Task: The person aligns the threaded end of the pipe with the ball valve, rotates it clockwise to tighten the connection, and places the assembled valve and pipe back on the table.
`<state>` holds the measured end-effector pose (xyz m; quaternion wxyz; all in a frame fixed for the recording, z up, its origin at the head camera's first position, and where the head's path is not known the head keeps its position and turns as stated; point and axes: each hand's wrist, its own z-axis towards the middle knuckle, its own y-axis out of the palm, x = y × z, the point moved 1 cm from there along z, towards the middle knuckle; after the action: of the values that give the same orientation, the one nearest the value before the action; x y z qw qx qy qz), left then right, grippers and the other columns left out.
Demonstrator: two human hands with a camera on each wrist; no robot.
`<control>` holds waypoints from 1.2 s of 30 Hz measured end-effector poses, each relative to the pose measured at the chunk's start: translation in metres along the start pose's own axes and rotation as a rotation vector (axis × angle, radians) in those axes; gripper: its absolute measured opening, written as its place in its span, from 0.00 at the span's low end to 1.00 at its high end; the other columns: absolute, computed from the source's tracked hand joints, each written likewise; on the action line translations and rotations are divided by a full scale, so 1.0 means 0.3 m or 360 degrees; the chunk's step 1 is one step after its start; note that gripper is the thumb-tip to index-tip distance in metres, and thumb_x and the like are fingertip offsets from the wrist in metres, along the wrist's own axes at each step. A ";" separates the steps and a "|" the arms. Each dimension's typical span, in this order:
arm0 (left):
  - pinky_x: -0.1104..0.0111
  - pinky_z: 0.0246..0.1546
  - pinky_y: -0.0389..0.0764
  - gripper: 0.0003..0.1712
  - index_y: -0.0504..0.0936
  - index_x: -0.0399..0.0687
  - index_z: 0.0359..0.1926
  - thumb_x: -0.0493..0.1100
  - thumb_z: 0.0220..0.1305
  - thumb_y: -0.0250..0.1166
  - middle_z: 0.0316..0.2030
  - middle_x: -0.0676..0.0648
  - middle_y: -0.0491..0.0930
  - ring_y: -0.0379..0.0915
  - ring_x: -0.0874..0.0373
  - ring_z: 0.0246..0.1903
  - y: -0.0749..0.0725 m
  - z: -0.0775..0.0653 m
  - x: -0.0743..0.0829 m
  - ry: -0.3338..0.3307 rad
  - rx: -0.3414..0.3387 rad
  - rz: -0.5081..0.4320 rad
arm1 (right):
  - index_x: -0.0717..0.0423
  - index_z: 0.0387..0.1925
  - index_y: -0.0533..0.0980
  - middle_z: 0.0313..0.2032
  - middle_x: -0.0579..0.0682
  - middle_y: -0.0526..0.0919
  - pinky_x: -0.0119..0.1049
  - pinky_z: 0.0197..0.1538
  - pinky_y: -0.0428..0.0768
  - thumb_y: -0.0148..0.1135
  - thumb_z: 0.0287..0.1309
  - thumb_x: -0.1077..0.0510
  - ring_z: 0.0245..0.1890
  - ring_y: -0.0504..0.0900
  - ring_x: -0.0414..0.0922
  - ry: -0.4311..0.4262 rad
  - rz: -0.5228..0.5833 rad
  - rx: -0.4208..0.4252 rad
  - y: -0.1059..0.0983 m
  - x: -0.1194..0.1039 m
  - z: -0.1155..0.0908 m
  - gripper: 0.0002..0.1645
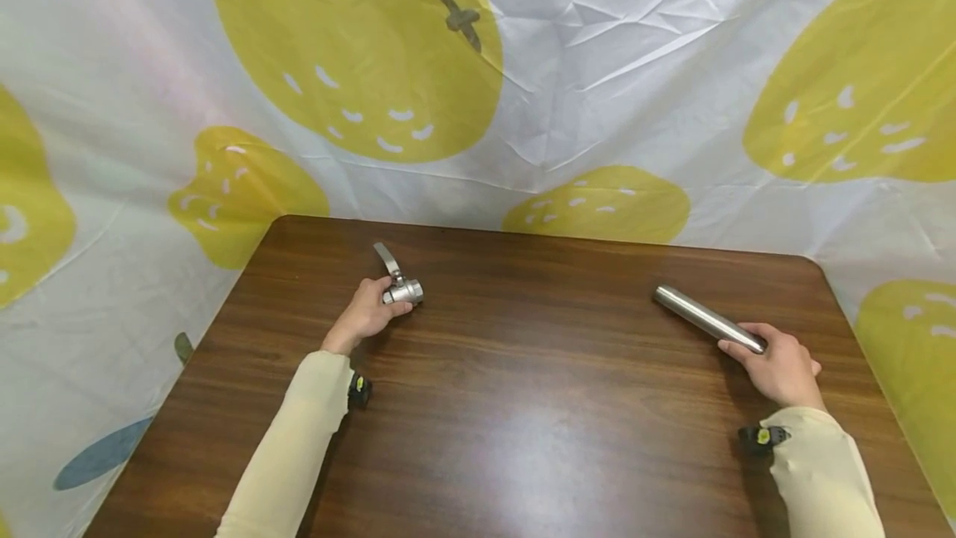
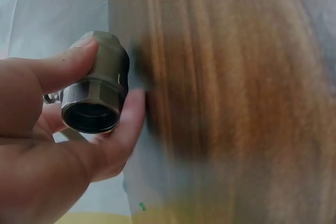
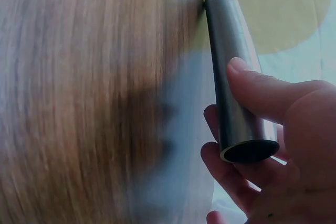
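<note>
In the head view my left hand (image 1: 368,311) grips a silver ball valve (image 1: 404,291) by its body, near the far left of the table. Its flat metal lever (image 1: 387,260) points up and away. The left wrist view shows the valve's threaded open end (image 2: 92,115), with the thumb (image 2: 68,66) laid along the body and fingers on the other side. On the right, my right hand (image 1: 780,365) holds a steel pipe (image 1: 705,318) near one end. Seen from the right wrist, the hollow pipe (image 3: 233,77) lies between thumb and curled fingers, its near mouth uncovered.
Both hands are over a brown wood-grain table (image 1: 523,372) with rounded far corners. A white cloth (image 1: 560,106) with yellow fruit prints hangs behind and along the sides. Each wrist wears a small black camera, one at the left (image 1: 360,389) and one at the right (image 1: 763,437).
</note>
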<state>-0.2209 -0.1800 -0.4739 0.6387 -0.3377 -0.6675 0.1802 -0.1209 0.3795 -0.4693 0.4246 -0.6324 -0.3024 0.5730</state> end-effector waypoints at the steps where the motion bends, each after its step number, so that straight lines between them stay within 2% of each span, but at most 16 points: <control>1: 0.68 0.34 0.71 0.26 0.70 0.29 0.50 0.41 0.55 0.64 0.39 0.37 0.73 0.68 0.54 0.33 -0.002 0.000 0.000 0.0002 -0.0002 -0.0018 | 0.60 0.49 0.71 0.44 0.70 0.76 0.45 0.30 0.54 0.57 0.52 0.38 0.39 0.73 0.65 0.0009 0.0010 0.0007 0.000 -0.002 -0.001 0.33; 4: 0.70 0.34 0.72 0.26 0.69 0.31 0.52 0.42 0.56 0.63 0.40 0.38 0.75 0.69 0.54 0.34 -0.003 -0.005 -0.005 -0.0030 -0.0026 -0.0147 | 0.60 0.50 0.71 0.46 0.70 0.75 0.48 0.31 0.55 0.57 0.52 0.38 0.41 0.71 0.67 0.0029 0.0040 0.0030 0.000 -0.008 -0.005 0.34; 6: 0.70 0.36 0.75 0.28 0.66 0.31 0.55 0.41 0.57 0.62 0.43 0.36 0.74 0.71 0.53 0.37 -0.001 -0.011 -0.010 -0.0068 -0.0054 -0.0294 | 0.61 0.49 0.72 0.45 0.70 0.76 0.50 0.33 0.59 0.58 0.52 0.39 0.41 0.72 0.66 0.0021 0.0067 0.0067 0.001 -0.014 -0.008 0.33; 10: 0.65 0.43 0.78 0.33 0.57 0.30 0.62 0.38 0.60 0.59 0.50 0.32 0.69 0.74 0.46 0.45 0.006 -0.020 -0.022 -0.0153 -0.0100 -0.0626 | 0.62 0.48 0.72 0.40 0.67 0.78 0.44 0.33 0.67 0.60 0.51 0.41 0.37 0.74 0.59 0.0019 0.0109 0.0151 0.005 -0.026 -0.017 0.32; 12: 0.63 0.45 0.78 0.33 0.55 0.29 0.62 0.37 0.60 0.58 0.52 0.31 0.67 0.73 0.43 0.48 0.005 -0.024 -0.025 -0.0180 -0.0104 -0.0740 | 0.62 0.48 0.73 0.38 0.66 0.79 0.39 0.31 0.66 0.60 0.51 0.41 0.35 0.74 0.57 0.0027 0.0130 0.0195 0.008 -0.031 -0.020 0.31; 16: 0.62 0.45 0.78 0.32 0.56 0.31 0.62 0.37 0.61 0.58 0.53 0.33 0.67 0.71 0.43 0.49 -0.006 -0.030 -0.031 -0.0179 -0.0087 -0.0818 | 0.61 0.48 0.73 0.39 0.66 0.79 0.36 0.31 0.64 0.61 0.51 0.42 0.34 0.73 0.53 0.0063 0.0183 0.0254 0.012 -0.039 -0.024 0.31; 19: 0.59 0.45 0.78 0.29 0.59 0.33 0.60 0.37 0.60 0.58 0.52 0.33 0.67 0.69 0.42 0.50 -0.019 -0.035 -0.031 -0.0138 -0.0060 -0.0852 | 0.60 0.48 0.74 0.37 0.64 0.80 0.31 0.29 0.64 0.61 0.50 0.42 0.30 0.72 0.46 0.0112 0.0210 0.0293 0.012 -0.043 -0.027 0.30; 22: 0.56 0.45 0.77 0.27 0.62 0.34 0.58 0.37 0.60 0.59 0.51 0.33 0.67 0.68 0.40 0.50 -0.033 -0.042 -0.027 -0.0083 -0.0012 -0.0912 | 0.58 0.49 0.74 0.35 0.62 0.80 0.28 0.27 0.64 0.62 0.50 0.41 0.26 0.69 0.39 0.0193 0.0253 0.0316 0.010 -0.045 -0.032 0.31; 25: 0.55 0.45 0.77 0.27 0.63 0.34 0.57 0.35 0.58 0.59 0.51 0.33 0.68 0.69 0.39 0.50 -0.046 -0.049 -0.022 -0.0032 0.0048 -0.0996 | 0.57 0.49 0.74 0.33 0.58 0.80 0.27 0.26 0.65 0.62 0.49 0.41 0.25 0.68 0.35 0.0297 0.0315 0.0344 0.009 -0.045 -0.034 0.31; 28: 0.58 0.44 0.78 0.29 0.63 0.35 0.58 0.35 0.57 0.61 0.50 0.34 0.69 0.71 0.41 0.48 -0.058 -0.058 -0.015 0.0012 0.0126 -0.0975 | 0.54 0.48 0.76 0.33 0.51 0.79 0.25 0.29 0.65 0.65 0.46 0.41 0.27 0.67 0.33 0.0408 0.0391 0.0436 0.007 -0.050 -0.035 0.30; 31: 0.64 0.41 0.79 0.31 0.64 0.40 0.59 0.40 0.55 0.64 0.49 0.38 0.72 0.73 0.48 0.44 -0.072 -0.071 -0.007 0.0021 0.0253 -0.0770 | 0.53 0.46 0.77 0.29 0.38 0.77 0.23 0.32 0.63 0.68 0.43 0.43 0.28 0.67 0.29 0.0485 0.0495 0.0565 0.003 -0.059 -0.037 0.28; 33: 0.67 0.40 0.77 0.32 0.65 0.43 0.59 0.44 0.54 0.65 0.48 0.40 0.73 0.72 0.52 0.43 -0.082 -0.080 0.002 0.0015 0.0329 -0.0633 | 0.53 0.45 0.77 0.27 0.32 0.74 0.20 0.32 0.64 0.69 0.43 0.46 0.27 0.67 0.27 0.0507 0.0582 0.0648 -0.001 -0.067 -0.042 0.26; 36: 0.69 0.40 0.72 0.34 0.66 0.45 0.59 0.48 0.52 0.67 0.48 0.42 0.73 0.69 0.53 0.42 -0.096 -0.093 0.017 0.0021 0.0417 -0.0519 | 0.53 0.44 0.78 0.25 0.28 0.72 0.16 0.28 0.65 0.71 0.42 0.51 0.25 0.69 0.26 0.0500 0.0762 0.0760 -0.013 -0.082 -0.046 0.24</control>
<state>-0.1999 -0.2022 -0.4474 0.7021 -0.1404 -0.6800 0.1576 -0.1108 0.3572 -0.4546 0.4552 -0.6487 0.0652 0.6064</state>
